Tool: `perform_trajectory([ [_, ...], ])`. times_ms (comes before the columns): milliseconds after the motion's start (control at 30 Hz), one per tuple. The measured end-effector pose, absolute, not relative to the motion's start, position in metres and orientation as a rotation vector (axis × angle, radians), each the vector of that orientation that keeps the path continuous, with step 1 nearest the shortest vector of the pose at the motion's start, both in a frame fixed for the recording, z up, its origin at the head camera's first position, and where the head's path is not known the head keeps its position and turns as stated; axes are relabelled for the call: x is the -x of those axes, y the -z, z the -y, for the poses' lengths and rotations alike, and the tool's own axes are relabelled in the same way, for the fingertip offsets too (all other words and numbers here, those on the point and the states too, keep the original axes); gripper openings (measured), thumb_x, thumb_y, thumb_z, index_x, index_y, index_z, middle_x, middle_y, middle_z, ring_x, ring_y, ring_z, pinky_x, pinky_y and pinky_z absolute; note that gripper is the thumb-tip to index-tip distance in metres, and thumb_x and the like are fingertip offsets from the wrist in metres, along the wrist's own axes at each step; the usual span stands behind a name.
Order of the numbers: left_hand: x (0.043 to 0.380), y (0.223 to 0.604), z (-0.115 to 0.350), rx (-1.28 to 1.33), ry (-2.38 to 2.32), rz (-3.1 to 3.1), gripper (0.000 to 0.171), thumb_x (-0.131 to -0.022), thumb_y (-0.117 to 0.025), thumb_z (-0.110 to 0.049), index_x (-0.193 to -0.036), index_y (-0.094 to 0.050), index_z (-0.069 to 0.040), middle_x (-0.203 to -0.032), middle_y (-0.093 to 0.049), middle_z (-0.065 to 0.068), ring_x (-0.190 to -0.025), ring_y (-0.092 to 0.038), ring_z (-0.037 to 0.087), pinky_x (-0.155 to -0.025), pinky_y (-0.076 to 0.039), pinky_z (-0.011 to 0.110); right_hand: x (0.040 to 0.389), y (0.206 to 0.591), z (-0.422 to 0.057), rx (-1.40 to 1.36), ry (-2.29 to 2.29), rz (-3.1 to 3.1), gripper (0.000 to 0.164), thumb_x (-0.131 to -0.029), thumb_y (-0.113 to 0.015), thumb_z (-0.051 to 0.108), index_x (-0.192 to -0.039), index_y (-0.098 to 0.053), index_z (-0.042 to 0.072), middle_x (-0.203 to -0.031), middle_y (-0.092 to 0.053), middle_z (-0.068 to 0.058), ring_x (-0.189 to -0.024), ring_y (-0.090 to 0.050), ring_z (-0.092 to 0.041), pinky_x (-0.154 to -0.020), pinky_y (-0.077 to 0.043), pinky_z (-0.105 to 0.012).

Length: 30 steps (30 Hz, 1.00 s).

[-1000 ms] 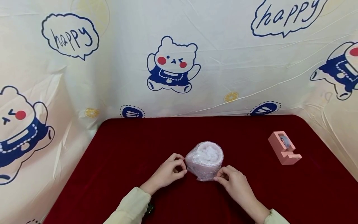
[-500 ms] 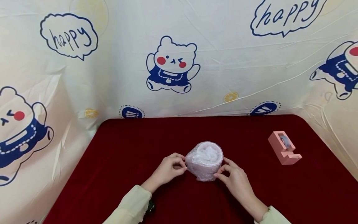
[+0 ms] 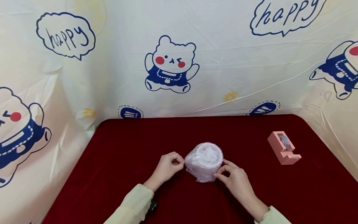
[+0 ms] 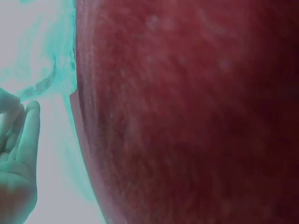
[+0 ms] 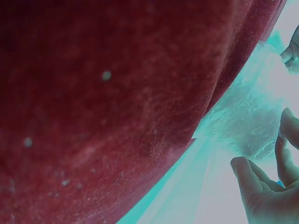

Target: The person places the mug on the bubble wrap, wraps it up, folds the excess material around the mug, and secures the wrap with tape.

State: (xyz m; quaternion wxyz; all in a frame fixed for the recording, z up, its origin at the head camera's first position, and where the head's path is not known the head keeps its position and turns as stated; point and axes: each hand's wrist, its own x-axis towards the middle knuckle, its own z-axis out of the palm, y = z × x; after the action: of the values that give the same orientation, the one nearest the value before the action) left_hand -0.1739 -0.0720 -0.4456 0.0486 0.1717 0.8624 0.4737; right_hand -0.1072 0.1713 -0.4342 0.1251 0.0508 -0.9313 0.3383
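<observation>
A round, pale pinkish bundle wrapped in bubble wrap (image 3: 203,166) stands on the red-covered table, with crumpled film showing at its top. At its left edge, my left hand (image 3: 167,166) has thumb and index fingertips pinched together on the wrap's edge. My right hand (image 3: 234,179) holds the opposite side, its thumb low at the front and its fingers curved along the right. In the right wrist view, the clear wrap (image 5: 247,116) shows beside the right fingertips. The left wrist view is washed out, with the left hand (image 4: 18,163) just below the wrap (image 4: 37,51).
A pink tape dispenser (image 3: 284,148) with a roll of tape stands at the right of the table (image 3: 145,137). Behind the table's far edge hangs a white curtain (image 3: 218,74) printed with bears. A dark band (image 3: 152,206) sits at the left sleeve.
My left thumb and index have closed together at the bundle's left edge. The right fingers have shifted up along the right side. The bundle has barely moved.
</observation>
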Motion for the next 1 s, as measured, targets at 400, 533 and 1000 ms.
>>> perform_trajectory([
  [400,0.162,0.436,0.080,-0.640,-1.091,-2.680,0.027,-0.081,-0.073,-0.045,-0.090,-0.062,-0.022,-0.088,-0.062,-0.011,-0.078,-0.057,0.003,-0.071,-0.049,0.019,0.106,0.434,-0.171,-0.154,-0.988,2.702,0.021,-0.070,-0.083,0.011,-0.066,-0.064,0.018,-0.114,-0.066,-0.026,-0.104,-0.065,-0.040,-0.081,-0.054,-0.047],
  [533,0.156,0.435,0.076,-0.850,-0.874,-2.829,0.034,-0.074,-0.077,-0.050,-0.089,-0.062,-0.023,-0.086,-0.059,-0.013,-0.071,-0.052,-0.001,-0.065,-0.047,0.015,0.107,0.435,-0.172,-0.153,-0.986,2.693,0.021,-0.069,-0.083,0.011,-0.065,-0.064,0.017,-0.114,-0.066,-0.026,-0.103,-0.066,-0.040,-0.081,-0.054,-0.047],
  [1000,0.153,0.436,0.063,-0.837,-0.970,-3.011,0.014,-0.082,-0.075,-0.025,-0.075,-0.065,-0.019,-0.119,-0.058,0.005,-0.086,-0.062,0.014,-0.063,-0.048,0.019,0.107,0.436,-0.171,-0.146,-1.005,2.712,0.021,-0.070,-0.083,0.012,-0.065,-0.063,0.018,-0.115,-0.066,-0.026,-0.105,-0.065,-0.040,-0.081,-0.054,-0.047],
])
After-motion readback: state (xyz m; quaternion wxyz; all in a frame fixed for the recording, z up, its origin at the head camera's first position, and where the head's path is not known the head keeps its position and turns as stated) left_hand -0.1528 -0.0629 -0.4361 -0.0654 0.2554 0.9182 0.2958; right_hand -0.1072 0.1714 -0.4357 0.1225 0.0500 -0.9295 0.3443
